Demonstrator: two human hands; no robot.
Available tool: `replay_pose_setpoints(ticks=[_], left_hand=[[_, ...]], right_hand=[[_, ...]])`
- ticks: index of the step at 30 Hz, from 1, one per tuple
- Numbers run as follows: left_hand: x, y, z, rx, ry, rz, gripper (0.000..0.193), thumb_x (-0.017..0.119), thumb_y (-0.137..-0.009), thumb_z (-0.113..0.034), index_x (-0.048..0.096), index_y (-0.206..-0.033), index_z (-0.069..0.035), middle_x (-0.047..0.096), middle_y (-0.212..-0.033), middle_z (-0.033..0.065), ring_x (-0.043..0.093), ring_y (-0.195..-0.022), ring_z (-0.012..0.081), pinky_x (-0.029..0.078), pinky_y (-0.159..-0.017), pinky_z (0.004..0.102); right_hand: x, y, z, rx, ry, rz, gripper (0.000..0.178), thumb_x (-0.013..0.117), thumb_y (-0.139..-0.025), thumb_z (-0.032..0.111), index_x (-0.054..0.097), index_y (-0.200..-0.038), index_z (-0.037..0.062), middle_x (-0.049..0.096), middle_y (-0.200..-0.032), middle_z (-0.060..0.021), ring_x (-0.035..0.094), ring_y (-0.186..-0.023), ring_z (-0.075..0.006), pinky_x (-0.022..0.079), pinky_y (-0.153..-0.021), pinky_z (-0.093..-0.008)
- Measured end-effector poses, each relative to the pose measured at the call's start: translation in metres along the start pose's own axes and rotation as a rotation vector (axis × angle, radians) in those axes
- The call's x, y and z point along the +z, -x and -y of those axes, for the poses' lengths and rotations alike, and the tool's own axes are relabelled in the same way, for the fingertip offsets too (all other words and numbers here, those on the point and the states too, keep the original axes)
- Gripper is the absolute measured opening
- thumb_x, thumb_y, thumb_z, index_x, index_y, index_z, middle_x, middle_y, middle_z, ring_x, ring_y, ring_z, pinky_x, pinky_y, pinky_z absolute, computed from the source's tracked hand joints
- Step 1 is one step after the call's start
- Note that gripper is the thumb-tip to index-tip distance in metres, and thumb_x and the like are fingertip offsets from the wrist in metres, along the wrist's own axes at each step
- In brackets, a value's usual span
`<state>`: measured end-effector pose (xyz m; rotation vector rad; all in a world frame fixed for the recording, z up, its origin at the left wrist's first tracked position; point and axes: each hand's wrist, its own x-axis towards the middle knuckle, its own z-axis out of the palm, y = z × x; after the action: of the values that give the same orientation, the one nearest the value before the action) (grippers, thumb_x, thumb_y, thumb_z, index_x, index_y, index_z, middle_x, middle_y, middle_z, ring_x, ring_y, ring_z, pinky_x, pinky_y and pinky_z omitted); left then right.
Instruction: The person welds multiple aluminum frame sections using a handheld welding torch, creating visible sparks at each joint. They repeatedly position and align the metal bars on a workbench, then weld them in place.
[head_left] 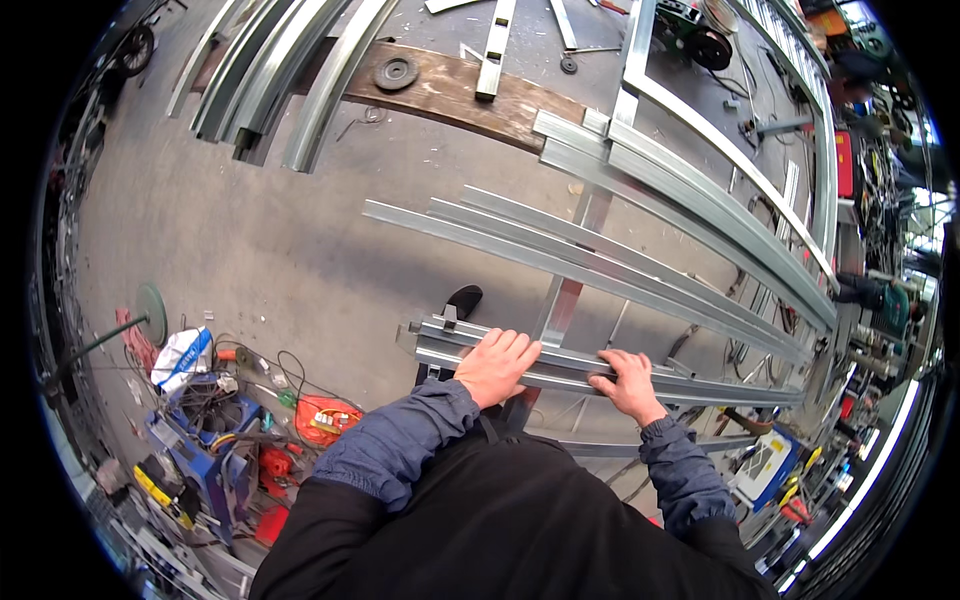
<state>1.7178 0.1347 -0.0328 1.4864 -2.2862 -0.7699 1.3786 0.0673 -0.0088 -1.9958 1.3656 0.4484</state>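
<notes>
Across the front of my body lies a long galvanized metal channel (570,362), running off to the right. My left hand (497,367) is laid over it near its left end, fingers curled across the top. Further right, my right hand (630,385) grips the same channel, thumb on the near side and fingers over it. A small metal bracket (450,318) stands up at the channel's left end. Beneath the channel runs a steel crossbar (560,305), partly hidden. The undersides of both hands are out of sight.
Several thin metal profiles (520,245) lie beyond the channel, with stacked wider ones (690,200) behind. More channels (265,80) rest on a wooden plank (450,85) at the far left. A blue machine (205,430), cables and a red tool case (325,418) sit at left.
</notes>
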Motion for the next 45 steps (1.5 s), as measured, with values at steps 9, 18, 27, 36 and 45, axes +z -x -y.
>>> replay_pose_setpoints(ticks=[9, 18, 27, 36, 45], left_hand=[[-0.001, -0.005, 0.001, -0.003, 0.007, 0.083, 0.083, 0.093, -0.071, -0.037, 0.059, -0.14, -0.007, 0.062, -0.123, 0.0069, 0.06, -0.117, 0.0258, 0.045, -0.104, 0.0406], [-0.004, 0.004, 0.002, -0.003, 0.028, 0.052, 0.082, 0.093, -0.069, -0.03, 0.059, -0.139, -0.006, 0.06, -0.118, 0.0063, 0.059, -0.115, 0.0254, 0.046, -0.101, 0.0391], [0.004, -0.019, -0.002, -0.155, 0.085, 0.217, 0.065, 0.078, -0.085, -0.067, 0.077, -0.114, -0.009, 0.067, -0.108, 0.0108, 0.063, -0.111, 0.0283, 0.047, -0.095, 0.0408], [0.012, -0.05, 0.004, -0.142, 0.034, 0.467, 0.07, 0.06, -0.097, -0.074, 0.08, -0.103, -0.007, 0.079, -0.101, 0.0158, 0.076, -0.103, 0.0347, 0.059, -0.087, 0.0494], [0.007, -0.058, -0.017, -0.103, 0.046, 0.444, 0.066, 0.062, -0.099, -0.068, 0.074, -0.103, -0.003, 0.077, -0.094, 0.0237, 0.074, -0.094, 0.0453, 0.057, -0.082, 0.0558]], right_hand=[[0.004, 0.002, -0.001, 0.105, -0.066, -0.098, 0.062, 0.086, -0.083, 0.053, 0.076, -0.13, 0.0144, 0.069, -0.134, -0.0052, 0.055, -0.133, -0.031, 0.026, -0.123, -0.0542], [0.035, 0.024, -0.002, 0.13, -0.008, -0.392, 0.066, 0.084, -0.087, 0.039, 0.065, -0.141, 0.0079, 0.056, -0.149, -0.0179, 0.048, -0.142, -0.0379, 0.03, -0.123, -0.0529], [0.089, 0.116, -0.077, 1.032, -1.293, -0.536, 0.074, 0.062, -0.106, 0.063, 0.053, -0.149, 0.0036, 0.053, -0.152, -0.0232, 0.055, -0.138, -0.0359, 0.048, -0.113, -0.0512], [0.108, 0.049, -0.069, 0.977, -1.71, -0.713, 0.069, 0.048, -0.106, 0.069, 0.058, -0.137, 0.0078, 0.067, -0.133, -0.0174, 0.069, -0.118, -0.0338, 0.06, -0.092, -0.0546], [0.119, 0.034, -0.063, 1.135, -0.935, -0.773, 0.082, 0.027, -0.11, 0.065, 0.071, -0.095, -0.0025, 0.074, -0.093, -0.0289, 0.072, -0.092, -0.0452, 0.056, -0.085, -0.0552]])
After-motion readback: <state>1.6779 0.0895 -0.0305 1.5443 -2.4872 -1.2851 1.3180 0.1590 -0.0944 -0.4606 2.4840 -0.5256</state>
